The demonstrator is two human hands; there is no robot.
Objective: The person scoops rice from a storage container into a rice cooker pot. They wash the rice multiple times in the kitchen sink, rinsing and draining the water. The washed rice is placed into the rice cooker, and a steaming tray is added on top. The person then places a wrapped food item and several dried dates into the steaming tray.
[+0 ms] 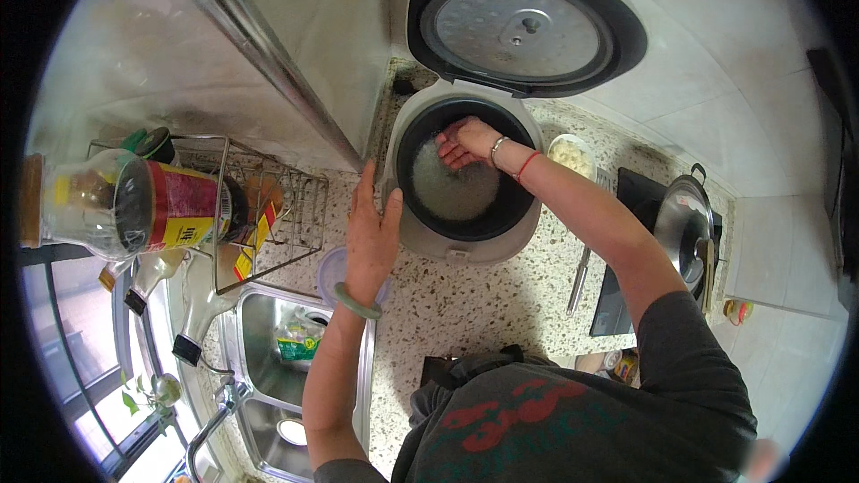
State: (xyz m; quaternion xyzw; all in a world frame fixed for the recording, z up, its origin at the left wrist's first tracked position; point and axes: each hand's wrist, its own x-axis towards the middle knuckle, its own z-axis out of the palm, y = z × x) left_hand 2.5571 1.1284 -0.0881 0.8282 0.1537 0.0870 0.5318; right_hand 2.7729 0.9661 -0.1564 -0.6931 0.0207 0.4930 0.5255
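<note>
Left hand [371, 234] lies at the left side of the rice cooker [413, 238], fingers straight, thumb spread; whether it touches the casing I cannot tell. Inside the rice cooker, a dark inner pot [513, 199] holds pale grains in cloudy water [447, 192]. Right hand [467, 140] reaches into that pot, fingers bent, slightly apart. Right of the rice cooker sit a white bowl [573, 137], a long metal handle [579, 282] and, farthest, a glass lid [680, 228].
</note>
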